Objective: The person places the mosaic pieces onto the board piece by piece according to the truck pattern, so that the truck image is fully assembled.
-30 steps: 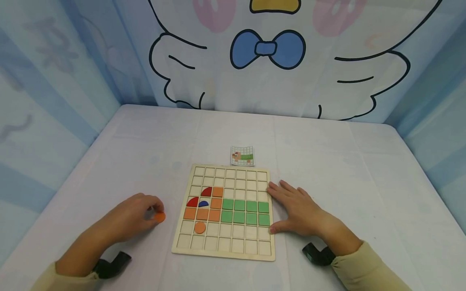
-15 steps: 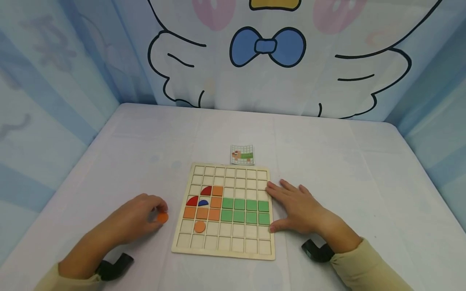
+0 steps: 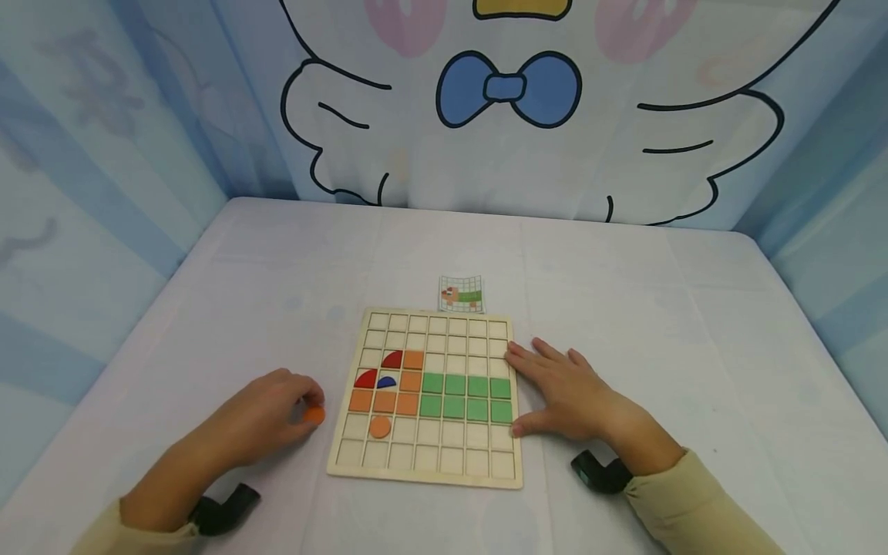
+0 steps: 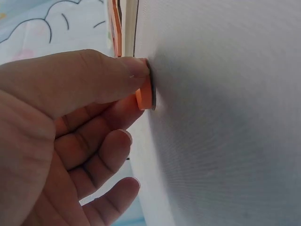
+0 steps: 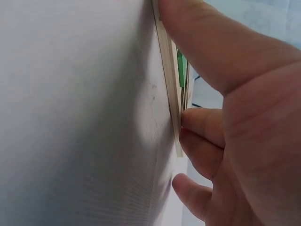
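Note:
In the head view my left hand pinches an orange disc, just left of the wooden grid board. The left wrist view has the orange disc between thumb and forefinger, on edge close to the tablecloth, the other fingers loosely bent. My right hand lies at the board's right side, fingers spread, thumb and fingertips touching its edge. On the board are green squares, orange squares, red quarter-circle pieces, a blue half-circle piece and another orange disc.
A small picture card with a gridded animal drawing lies just beyond the board's far edge. White cloth covers the table. A printed curtain hangs behind it and at both sides.
My left hand has moved slightly right toward the board with the orange disc in its fingers. The board sits a touch farther away, and my right hand stays at its edge.

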`<act>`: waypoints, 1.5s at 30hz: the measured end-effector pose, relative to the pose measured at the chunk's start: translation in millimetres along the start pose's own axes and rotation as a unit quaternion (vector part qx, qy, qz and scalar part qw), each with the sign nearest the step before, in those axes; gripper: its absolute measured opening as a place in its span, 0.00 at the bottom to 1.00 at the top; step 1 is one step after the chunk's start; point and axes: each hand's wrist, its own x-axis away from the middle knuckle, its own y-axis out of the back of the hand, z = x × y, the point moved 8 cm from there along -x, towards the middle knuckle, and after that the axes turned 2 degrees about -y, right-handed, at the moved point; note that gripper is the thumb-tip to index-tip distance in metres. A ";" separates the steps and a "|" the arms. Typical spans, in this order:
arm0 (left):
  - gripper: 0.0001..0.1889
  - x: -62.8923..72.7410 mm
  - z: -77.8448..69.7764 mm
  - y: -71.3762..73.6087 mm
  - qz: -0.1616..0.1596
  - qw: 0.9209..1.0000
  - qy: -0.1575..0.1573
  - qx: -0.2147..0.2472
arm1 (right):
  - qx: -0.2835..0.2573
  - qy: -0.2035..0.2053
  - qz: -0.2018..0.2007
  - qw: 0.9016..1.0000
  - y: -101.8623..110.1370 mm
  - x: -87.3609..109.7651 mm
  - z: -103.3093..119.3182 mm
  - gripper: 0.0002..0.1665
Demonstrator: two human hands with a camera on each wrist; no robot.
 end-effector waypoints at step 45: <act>0.07 -57.1 -146.5 -13.5 -0.028 0.969 -0.246 -0.002 | 0.003 -0.024 0.014 1.000 7.4 -17.0 -6.5 0.61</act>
